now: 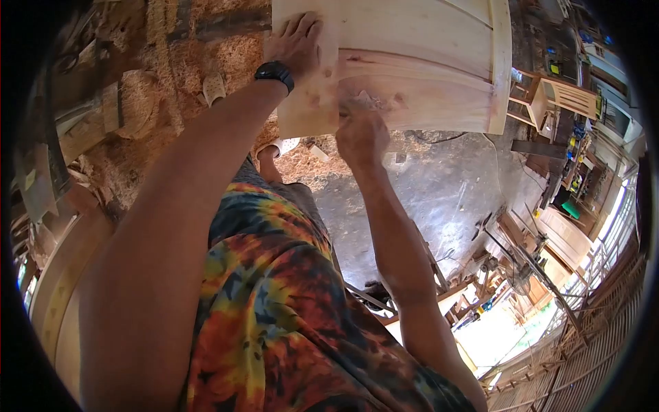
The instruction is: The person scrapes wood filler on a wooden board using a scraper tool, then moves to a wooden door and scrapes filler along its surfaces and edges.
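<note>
A pale wooden panel (419,34) with a frame and inset boards lies across the top of the view. My left hand (296,44), with a black watch on its wrist, rests flat on the panel's left frame board, fingers spread. Close to the panel's near edge, my right hand (364,134) is closed in a fist over the joint between frame and inset board. Whatever it grips is too small and blurred to name. Beside its knuckles, a rough, lighter patch (371,101) shows on the wood.
Wood shavings (237,65) cover the ground at left and below the panel. A wooden chair (566,98) stands at right. Tools and timber pieces lie along the right side. Curved boards (65,281) are at lower left, and grey floor (432,199) lies below the panel.
</note>
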Demonstrator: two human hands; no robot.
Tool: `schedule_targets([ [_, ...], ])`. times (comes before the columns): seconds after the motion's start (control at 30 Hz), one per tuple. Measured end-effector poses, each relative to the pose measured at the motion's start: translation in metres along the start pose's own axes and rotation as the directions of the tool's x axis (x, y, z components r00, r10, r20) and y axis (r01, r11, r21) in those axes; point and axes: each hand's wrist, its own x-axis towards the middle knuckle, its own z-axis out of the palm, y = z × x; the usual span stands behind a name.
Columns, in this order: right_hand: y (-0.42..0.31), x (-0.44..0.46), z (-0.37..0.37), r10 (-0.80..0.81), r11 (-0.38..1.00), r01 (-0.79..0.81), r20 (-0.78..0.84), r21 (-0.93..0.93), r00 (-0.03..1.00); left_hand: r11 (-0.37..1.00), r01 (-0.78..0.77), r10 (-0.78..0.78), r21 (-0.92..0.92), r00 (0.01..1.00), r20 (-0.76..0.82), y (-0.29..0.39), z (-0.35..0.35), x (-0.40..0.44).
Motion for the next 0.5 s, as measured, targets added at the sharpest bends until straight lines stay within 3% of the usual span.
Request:
schedule_targets([
  [0.03, -0.001, -0.005, 0.0, -0.128, 0.983, 0.137, -0.081, 0.119, 0.988, 1.0, 0.001, -0.002, -0.011, 1.0, -0.014, 0.001, -0.003, 0.001],
  [0.17, 0.008, 0.004, -0.013, -0.093, 0.993, 0.094, -0.019, 0.072, 0.996, 1.0, 0.005, -0.006, 0.02, 1.0, 0.012, 0.0, -0.002, 0.004],
  [0.27, 0.014, 0.008, -0.015, -0.108, 0.993, 0.113, -0.16, 0.028, 0.981, 1.0, -0.018, 0.018, 0.001, 1.0, -0.015, 0.002, 0.0, 0.001],
  [0.33, 0.008, 0.011, -0.006, 0.008, 0.999, -0.002, -0.123, 0.047, 0.992, 1.0, -0.011, 0.011, -0.008, 0.999, -0.039, 0.002, -0.003, 0.002],
  [0.5, -0.006, 0.01, 0.007, -0.121, 0.987, 0.138, -0.187, 0.08, 0.975, 1.0, 0.005, -0.005, -0.007, 1.0, -0.029, 0.005, -0.007, 0.002],
])
